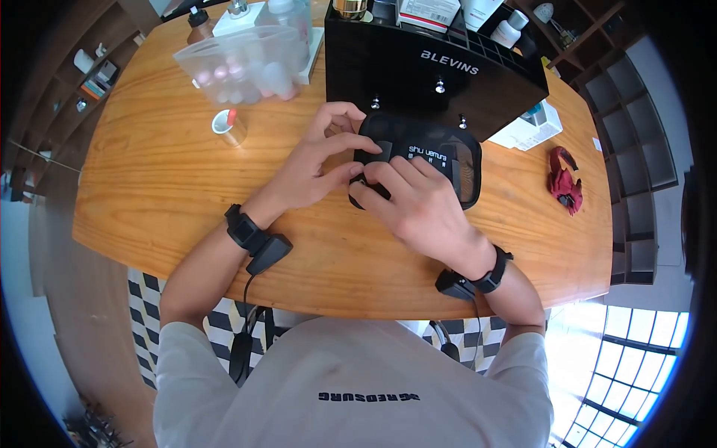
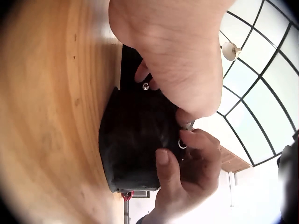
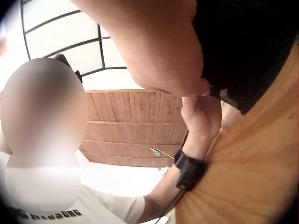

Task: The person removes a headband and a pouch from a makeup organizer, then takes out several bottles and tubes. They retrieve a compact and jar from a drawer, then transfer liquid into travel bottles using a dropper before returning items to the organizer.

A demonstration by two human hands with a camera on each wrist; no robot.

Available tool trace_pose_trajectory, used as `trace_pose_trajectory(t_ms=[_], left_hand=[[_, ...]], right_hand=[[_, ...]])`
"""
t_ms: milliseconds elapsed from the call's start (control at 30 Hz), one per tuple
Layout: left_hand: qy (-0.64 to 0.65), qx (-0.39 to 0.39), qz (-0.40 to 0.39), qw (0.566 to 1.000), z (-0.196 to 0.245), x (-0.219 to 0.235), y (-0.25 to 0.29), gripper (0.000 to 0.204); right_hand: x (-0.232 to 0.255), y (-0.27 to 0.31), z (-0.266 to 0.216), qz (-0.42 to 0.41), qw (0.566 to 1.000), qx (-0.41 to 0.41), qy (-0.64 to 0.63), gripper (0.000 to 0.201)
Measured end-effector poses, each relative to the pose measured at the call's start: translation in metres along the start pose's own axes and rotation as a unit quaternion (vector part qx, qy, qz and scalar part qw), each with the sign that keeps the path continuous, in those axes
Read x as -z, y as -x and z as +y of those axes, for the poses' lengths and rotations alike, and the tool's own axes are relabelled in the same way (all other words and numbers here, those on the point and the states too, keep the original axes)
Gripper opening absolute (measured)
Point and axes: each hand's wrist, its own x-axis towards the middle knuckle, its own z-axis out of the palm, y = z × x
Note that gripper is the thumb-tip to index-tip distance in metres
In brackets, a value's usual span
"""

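Black case [image 1: 424, 137], long axis crosswise

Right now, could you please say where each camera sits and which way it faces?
Head: worn there, looking forward and down at the left grip, right grip and black case; left forearm, right forearm and shirt show.
Left wrist: on that wrist, facing the case; the left grip is close, the right grip beyond.
Right wrist: on that wrist, facing toward the shirt and up to the wooden ceiling; both grips and the left forearm show.
Head and left wrist share the case, both grips and the tabletop.
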Motion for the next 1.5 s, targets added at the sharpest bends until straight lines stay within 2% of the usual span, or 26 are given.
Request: trace_pose_trajectory(t_ms=[233,300,433,633,700,733,767,800,933,967,1033,1100,1167,1233,1267,1367,1400,1433,1500], left_hand=[[0.018,-0.028,0.005,0.999,-0.002,-0.003,0.001,0.022],[0.014,-0.034,-0.001,0.999,-0.002,-0.003,0.001,0.021],[0.032,-0.031,-0.012,0.999,0.001,-0.004,0.001,0.018],[0.033,-0.014,-0.044,0.998,0.001,-0.005,0.001,0.012],[0.017,-0.005,-0.047,0.999,0.004,-0.004,0.000,0.009],[0.006,0.018,-0.054,0.998,0.005,-0.003,0.000,0.006],[-0.005,0.042,-0.061,0.997,0.006,-0.001,0.000,0.005],[-0.005,0.041,-0.061,0.997,0.006,0.001,0.000,0.005],[-0.025,-0.012,-0.033,0.999,0.000,0.018,0.000,0.006],[-0.028,-0.033,-0.029,0.999,-0.002,0.024,0.001,0.007],[-0.012,-0.023,-0.014,1.000,-0.007,0.034,0.004,0.014],[-0.013,0.015,-0.017,1.000,-0.011,0.044,0.006,0.028],[-0.013,0.007,-0.010,1.000,-0.008,0.041,0.004,0.029],[-0.123,-0.035,0.050,0.991,-0.003,0.031,0.003,0.034],[-0.206,-0.116,0.049,0.970,-0.002,0.033,-0.002,0.037],[-0.252,-0.150,0.034,0.955,0.023,0.026,-0.010,0.043],[-0.265,-0.152,0.003,0.952,0.030,0.024,-0.011,0.051],[-0.263,-0.153,0.000,0.952,0.035,0.018,-0.012,0.051],[-0.270,-0.152,-0.050,0.950,0.046,0.003,-0.014,0.056]], right_hand=[[-0.007,0.001,-0.005,0.032,0.999,-0.014,-0.029,0.018],[-0.009,-0.002,-0.008,0.064,0.993,-0.069,-0.070,0.017],[-0.004,-0.005,-0.004,0.056,0.990,-0.086,-0.100,0.018],[0.004,-0.011,-0.002,0.005,0.991,-0.082,-0.107,0.018],[0.006,-0.011,-0.003,-0.012,0.997,-0.048,-0.052,0.017],[0.009,-0.010,-0.004,-0.012,0.997,-0.048,-0.052,0.017],[0.014,-0.008,-0.006,-0.052,0.998,-0.025,-0.025,0.017],[0.020,-0.007,-0.006,-0.093,0.996,-0.002,0.004,0.018],[0.046,0.006,0.005,-0.114,0.993,0.001,-0.023,0.019],[0.053,0.011,0.010,-0.127,0.991,-0.016,-0.031,0.019],[0.064,0.022,0.019,-0.140,0.989,-0.032,-0.040,0.018],[0.070,0.031,0.025,-0.182,0.979,-0.085,-0.042,0.018],[0.065,0.036,0.027,-0.162,0.977,-0.115,-0.077,0.018],[0.060,0.041,0.027,-0.138,0.972,-0.151,-0.112,0.019],[0.058,0.042,0.029,-0.121,0.964,-0.174,-0.161,0.017],[0.049,0.046,0.033,-0.084,0.940,-0.219,-0.249,0.016],[0.046,0.046,0.035,-0.068,0.926,-0.232,-0.289,0.017],[0.046,0.046,0.036,-0.066,0.926,-0.236,-0.289,0.017],[0.048,0.044,0.038,-0.104,0.891,-0.258,-0.360,0.025]])
